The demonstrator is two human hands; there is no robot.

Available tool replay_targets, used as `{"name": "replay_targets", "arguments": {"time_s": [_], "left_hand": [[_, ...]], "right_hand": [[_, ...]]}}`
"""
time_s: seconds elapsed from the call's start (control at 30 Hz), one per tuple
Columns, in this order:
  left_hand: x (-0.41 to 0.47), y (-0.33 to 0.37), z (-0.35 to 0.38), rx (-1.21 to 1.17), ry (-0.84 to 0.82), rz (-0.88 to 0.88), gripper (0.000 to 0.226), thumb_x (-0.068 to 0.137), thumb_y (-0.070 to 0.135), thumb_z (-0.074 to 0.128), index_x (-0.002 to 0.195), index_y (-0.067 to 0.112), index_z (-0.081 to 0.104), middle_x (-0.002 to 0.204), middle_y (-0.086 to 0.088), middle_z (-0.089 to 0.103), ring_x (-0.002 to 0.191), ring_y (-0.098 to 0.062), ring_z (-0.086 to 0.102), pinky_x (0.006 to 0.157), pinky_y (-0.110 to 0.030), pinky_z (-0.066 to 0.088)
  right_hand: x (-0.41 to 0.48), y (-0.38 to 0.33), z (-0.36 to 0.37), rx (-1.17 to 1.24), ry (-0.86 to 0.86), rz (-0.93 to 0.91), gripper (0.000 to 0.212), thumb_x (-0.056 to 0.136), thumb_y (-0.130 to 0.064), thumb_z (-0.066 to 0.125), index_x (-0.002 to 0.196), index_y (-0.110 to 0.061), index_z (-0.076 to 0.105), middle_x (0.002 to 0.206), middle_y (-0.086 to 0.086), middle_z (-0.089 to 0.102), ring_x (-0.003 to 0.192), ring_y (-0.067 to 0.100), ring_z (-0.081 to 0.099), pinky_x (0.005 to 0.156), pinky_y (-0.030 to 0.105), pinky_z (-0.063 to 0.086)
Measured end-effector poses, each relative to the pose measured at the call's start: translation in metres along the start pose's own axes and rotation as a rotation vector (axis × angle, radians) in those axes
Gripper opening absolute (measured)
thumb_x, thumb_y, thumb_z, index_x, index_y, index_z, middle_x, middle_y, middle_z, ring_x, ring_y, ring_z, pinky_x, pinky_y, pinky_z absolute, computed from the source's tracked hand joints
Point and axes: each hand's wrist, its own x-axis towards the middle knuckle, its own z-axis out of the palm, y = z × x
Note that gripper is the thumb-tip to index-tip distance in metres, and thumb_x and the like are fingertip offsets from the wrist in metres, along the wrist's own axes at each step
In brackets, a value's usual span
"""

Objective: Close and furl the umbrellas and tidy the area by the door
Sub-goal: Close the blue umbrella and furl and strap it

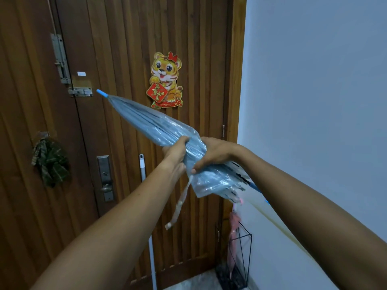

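In front of the door point(125, 59), both the left hand point(174, 152) and right hand point(215, 152) clamp the blue umbrella point(146, 122) mid-canopy, but its strap point(180, 204) dangles loose, so any slack grip probably lets the folds spring back out.

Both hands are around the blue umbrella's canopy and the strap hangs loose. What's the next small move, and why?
Probably the right hand should catch the strap and wrap it round: the blue umbrella is closed and gathered under the left hand, but the strap dangles unfastened.
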Motion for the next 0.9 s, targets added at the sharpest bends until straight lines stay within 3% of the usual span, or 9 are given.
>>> {"name": "replay_targets", "arguments": {"time_s": [0.13, 0.23, 0.33, 0.4, 0.47, 0.57, 0.7, 0.8, 0.9], "left_hand": [[-0.01, 0.002, -0.01, 0.089, -0.112, -0.117, 0.05, 0.089, 0.029, 0.071, 0.128, 0.004, 0.052, 0.114, -0.019, 0.069, 0.1, -0.034, 0.07, 0.085, -0.051, 0.059], [-0.018, -0.001, -0.028, 0.637, -0.167, -0.1, 0.06, 0.086, 0.065, 0.056, 0.113, 0.012, 0.058, 0.107, -0.009, 0.068, 0.101, -0.028, 0.063, 0.092, -0.047, 0.049], [-0.01, -0.015, -0.06, 1.276, 0.084, 0.49, 0.077, 0.071, 0.087, 0.04, 0.083, 0.015, 0.065, 0.075, -0.001, 0.068, 0.072, -0.021, 0.065, 0.076, -0.041, 0.056], [-0.013, -0.023, -0.072, 1.537, 0.123, 1.055, 0.067, 0.069, 0.078, 0.051, 0.1, 0.019, 0.059, 0.095, 0.001, 0.06, 0.089, -0.017, 0.057, 0.083, -0.039, 0.049], [-0.013, -0.029, -0.074, 1.746, -0.057, 1.278, 0.093, 0.062, 0.07, 0.068, 0.138, 0.021, 0.042, 0.134, -0.007, 0.045, 0.128, -0.024, 0.043, 0.11, -0.043, 0.033], [-0.004, -0.035, -0.065, 1.874, -0.154, 1.217, 0.121, 0.058, 0.062, 0.081, 0.154, 0.019, 0.022, 0.149, -0.01, 0.042, 0.142, -0.029, 0.037, 0.12, -0.048, 0.022], [0.002, -0.03, -0.053, 1.782, -0.1, 1.162, 0.053, 0.076, 0.042, 0.075, 0.118, 0.02, 0.051, 0.102, 0.0, 0.068, 0.087, -0.024, 0.067, 0.076, -0.04, 0.055], [0.001, -0.022, -0.049, 1.76, -0.027, 0.971, 0.026, 0.077, 0.028, 0.067, 0.1, 0.018, 0.058, 0.091, -0.004, 0.069, 0.084, -0.032, 0.067, 0.071, -0.039, 0.052], [0.002, -0.022, -0.048, 1.63, 0.111, 0.829, 0.019, 0.074, 0.019, 0.063, 0.093, 0.02, 0.061, 0.082, -0.002, 0.066, 0.081, -0.03, 0.066, 0.066, -0.035, 0.046]], "right_hand": [[0.002, -0.005, -0.005, -0.07, -0.01, 0.045, 0.061, 0.062, -0.026, 0.09, 0.114, -0.021, 0.06, 0.106, 0.004, 0.071, 0.092, 0.023, 0.072, 0.084, 0.043, 0.062], [-0.001, 0.001, -0.012, -0.123, 0.003, 0.078, 0.048, 0.065, -0.019, 0.086, 0.107, -0.018, 0.063, 0.1, 0.007, 0.072, 0.088, 0.024, 0.073, 0.078, 0.039, 0.063], [-0.003, 0.009, -0.019, -0.178, -0.042, 0.126, 0.042, 0.066, -0.015, 0.085, 0.103, -0.018, 0.065, 0.098, 0.007, 0.073, 0.087, 0.024, 0.073, 0.076, 0.039, 0.063], [-0.004, 0.008, -0.021, -0.208, -0.109, 0.152, 0.04, 0.068, -0.013, 0.085, 0.103, -0.017, 0.066, 0.098, 0.007, 0.073, 0.089, 0.025, 0.073, 0.077, 0.039, 0.063], [-0.002, 0.0, -0.018, -0.243, -0.199, 0.158, 0.044, 0.069, -0.016, 0.085, 0.108, -0.017, 0.066, 0.102, 0.008, 0.074, 0.092, 0.026, 0.073, 0.082, 0.041, 0.063], [0.001, -0.02, -0.011, -0.29, -0.268, 0.109, 0.051, 0.067, -0.02, 0.086, 0.112, -0.02, 0.063, 0.108, 0.008, 0.072, 0.096, 0.028, 0.072, 0.087, 0.046, 0.061], [0.001, -0.035, -0.016, -0.409, -0.232, 0.099, 0.053, 0.067, -0.03, 0.089, 0.114, -0.02, 0.067, 0.108, 0.004, 0.072, 0.094, 0.023, 0.071, 0.086, 0.042, 0.06], [-0.002, -0.031, -0.017, -0.565, 0.085, 0.11, 0.063, 0.059, -0.055, 0.088, 0.109, -0.022, 0.069, 0.107, -0.001, 0.071, 0.103, 0.019, 0.063, 0.106, 0.059, 0.041], [-0.004, -0.022, -0.009, -0.668, 0.466, -0.006, 0.078, 0.059, -0.072, 0.079, 0.125, -0.033, 0.063, 0.132, -0.003, 0.058, 0.134, 0.026, 0.036, 0.112, 0.072, 0.013]]}}
